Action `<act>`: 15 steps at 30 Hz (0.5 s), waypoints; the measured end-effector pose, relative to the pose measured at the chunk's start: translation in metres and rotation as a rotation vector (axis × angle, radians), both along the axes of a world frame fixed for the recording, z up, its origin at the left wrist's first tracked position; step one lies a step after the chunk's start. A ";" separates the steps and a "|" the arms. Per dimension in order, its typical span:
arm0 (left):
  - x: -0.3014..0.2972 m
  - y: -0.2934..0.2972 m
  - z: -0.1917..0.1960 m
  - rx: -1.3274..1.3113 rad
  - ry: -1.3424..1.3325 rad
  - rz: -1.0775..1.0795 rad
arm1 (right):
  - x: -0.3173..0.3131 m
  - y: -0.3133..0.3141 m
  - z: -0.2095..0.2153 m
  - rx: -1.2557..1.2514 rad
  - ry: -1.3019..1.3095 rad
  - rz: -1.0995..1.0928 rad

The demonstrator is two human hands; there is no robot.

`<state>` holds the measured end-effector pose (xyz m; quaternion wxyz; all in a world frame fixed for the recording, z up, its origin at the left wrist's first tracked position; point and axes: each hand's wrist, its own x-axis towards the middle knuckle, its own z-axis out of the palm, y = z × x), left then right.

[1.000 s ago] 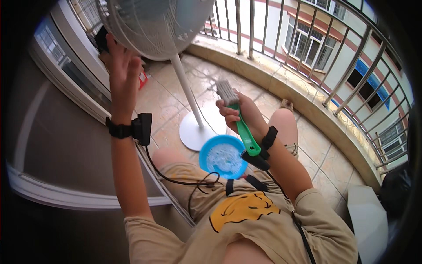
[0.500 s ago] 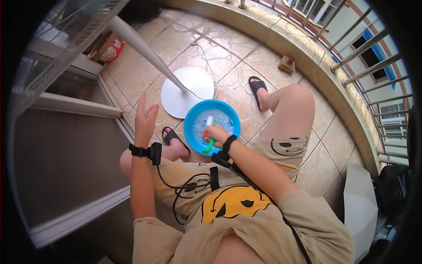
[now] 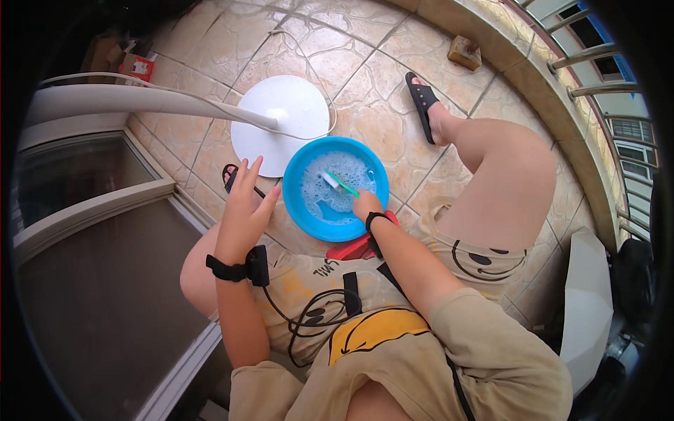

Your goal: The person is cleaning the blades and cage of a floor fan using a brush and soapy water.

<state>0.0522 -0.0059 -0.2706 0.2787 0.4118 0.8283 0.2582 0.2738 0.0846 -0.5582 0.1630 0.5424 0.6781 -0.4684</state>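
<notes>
Blue plastic formed the basin (image 3: 295, 200), which held foamy water (image 3: 337, 158) and sat between the person's bent legs (image 3: 502, 175). Inside its rim was the brush (image 3: 341, 184), with a green handle and pale bristles; its head was at the suds near the basin's middle, and its handle slanted toward the near right rim. At that rim the right hand (image 3: 365, 203) was clenched around the handle's end. The left hand (image 3: 244, 217) was released, its fingers spread, raised beside the basin's left rim and apart from it.

Something red (image 3: 351, 250) showed at the basin's near edge; its kind could not be told. Past the far left rim lay a round white base (image 3: 281, 95), its pole (image 3: 161, 102) running toward the left edge of the tiled floor (image 3: 358, 59). A thin cord (image 3: 287, 42) curved beyond it. A dark slipper (image 3: 423, 102) was on the right foot. Toward the floor's far right edge, a brown block (image 3: 465, 52) lay just beside the curb (image 3: 523, 74).
</notes>
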 end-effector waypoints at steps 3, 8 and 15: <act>-0.002 -0.002 0.003 0.046 0.063 -0.056 | -0.017 0.003 0.020 0.210 0.076 -0.038; 0.003 -0.002 0.003 -0.080 -0.074 -0.025 | 0.009 0.009 0.002 0.402 -0.112 0.204; -0.001 -0.016 0.002 -0.058 -0.077 -0.016 | 0.006 -0.007 -0.012 0.270 -0.060 0.600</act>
